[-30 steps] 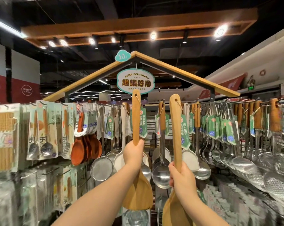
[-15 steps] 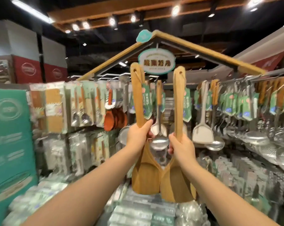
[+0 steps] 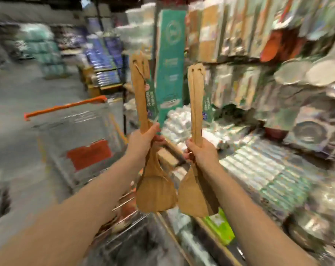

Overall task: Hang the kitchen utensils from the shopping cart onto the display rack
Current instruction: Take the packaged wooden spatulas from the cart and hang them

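each hand — left hand (image 3: 141,139), right hand (image 3: 202,153) — grips wooden spatulas (image 3: 156,191) upright

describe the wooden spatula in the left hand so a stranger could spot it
Start at the shopping cart with the orange handle. Just right of it, the left hand grips a wooden spatula, handle up. Unlike the other spatula in the right hand, it sits nearer the cart, its green tag plainly showing.

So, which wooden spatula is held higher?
The left spatula, in the left hand beside the cart: its handle tip sits above the right spatula in the right hand.
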{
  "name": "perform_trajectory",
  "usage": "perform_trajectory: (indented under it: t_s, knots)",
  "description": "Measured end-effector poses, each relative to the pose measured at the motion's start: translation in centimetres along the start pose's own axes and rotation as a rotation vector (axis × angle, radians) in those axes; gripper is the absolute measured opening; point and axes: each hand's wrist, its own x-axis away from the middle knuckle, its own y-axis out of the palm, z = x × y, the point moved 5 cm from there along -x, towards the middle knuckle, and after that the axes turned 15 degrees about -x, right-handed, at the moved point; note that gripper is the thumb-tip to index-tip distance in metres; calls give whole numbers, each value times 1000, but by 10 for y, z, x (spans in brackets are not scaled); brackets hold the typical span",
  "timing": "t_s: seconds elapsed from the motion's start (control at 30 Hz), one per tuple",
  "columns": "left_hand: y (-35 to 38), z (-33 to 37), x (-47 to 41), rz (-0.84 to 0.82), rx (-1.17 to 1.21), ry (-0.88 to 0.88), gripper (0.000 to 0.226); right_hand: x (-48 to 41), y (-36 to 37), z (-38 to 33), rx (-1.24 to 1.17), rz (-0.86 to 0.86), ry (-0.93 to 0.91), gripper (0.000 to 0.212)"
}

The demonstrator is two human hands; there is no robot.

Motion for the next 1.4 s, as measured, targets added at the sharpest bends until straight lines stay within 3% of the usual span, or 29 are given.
perform_trajectory:
  t_s: [0.2, 0.4, 0.57, 0.7, 0.83, 0.93, 1.07, 1.17, 1.3, 1.4]
  knots:
    - [-167, -79, -12, 266, 91, -120, 21, 11, 143, 97, 63, -176, 161, 13]
    - [-273, -150, -54, 292, -12, -295, 31, -11, 258, 179, 215, -240, 273, 21]
    - [-293, -201, -107, 245, -41, -437, 33, -49, 305, 230, 318, -246, 363, 17]
    - [-280, -269, -156, 214, -45, -624, 29, -104, 315, 286, 465, -297, 447, 10]
    - [-266, -341, -190, 266, -21, -821, 21, -155, 312, 365, 696, -419, 576, 28]
    - [-258, -403, -209, 315, -35, -994, 21, -182, 301, 434, 779, -445, 731, 23]
    - [-250, -485, -205, 317, -16, -1230, 42, -192, 280, 497, 823, -489, 927, 39]
    - [-248, -533, -194, 259, -161, -1305, 60, -184, 255, 539, 893, -518, 1006, 45]
    - [-248, -567, -181, 221, -389, -1354, 51, -161, 228, 591, 955, -469, 1068, 33]
    - [-240, -575, -187, 2, -635, -1258, 57, -157, 221, 592, 968, -443, 977, 22]
